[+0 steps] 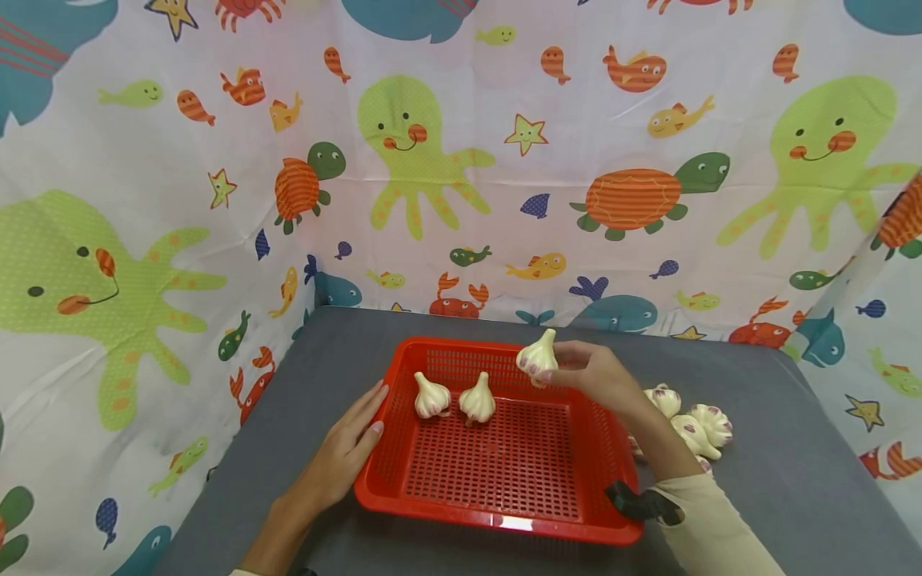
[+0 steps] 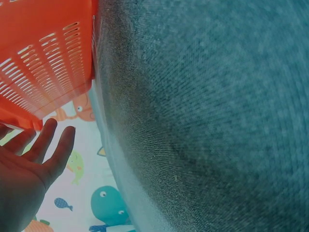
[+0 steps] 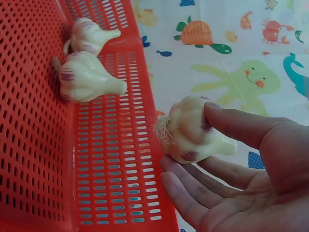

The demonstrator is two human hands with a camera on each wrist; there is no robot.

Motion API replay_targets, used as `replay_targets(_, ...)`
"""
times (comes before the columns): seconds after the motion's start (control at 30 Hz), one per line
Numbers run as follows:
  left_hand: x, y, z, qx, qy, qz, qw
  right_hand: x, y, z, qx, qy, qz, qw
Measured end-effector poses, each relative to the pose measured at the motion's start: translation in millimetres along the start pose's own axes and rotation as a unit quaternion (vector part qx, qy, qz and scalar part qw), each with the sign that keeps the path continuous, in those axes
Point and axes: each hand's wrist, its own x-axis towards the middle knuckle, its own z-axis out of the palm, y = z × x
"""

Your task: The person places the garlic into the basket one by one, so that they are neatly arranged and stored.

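Though purple-flecked, creamy garlic bulb (image 3: 186,126).

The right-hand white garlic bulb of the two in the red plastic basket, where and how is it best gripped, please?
I would likely pinch the white garlic bulb across its round body below the neck, coming from above and the right: it stands neck up, the other white garlic bulb is close on its left, and its right faces open floor of the red plastic basket.
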Motion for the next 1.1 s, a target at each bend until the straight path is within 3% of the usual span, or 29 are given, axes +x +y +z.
replay_targets(0.53, -0.3, 0.3, -0.1, -0.001, -0.001, 0.005, 1.0000, 19.8, 4.5, 25.0, -0.049, -0.050, -0.017, 0.997)
replay_targets(1.1, -0.5, -1.2, 0.8, 0.004, 0.002, 0.001, 1.0000, 28.0, 9.2, 37.8, -0.122, -0.098, -0.019, 0.987)
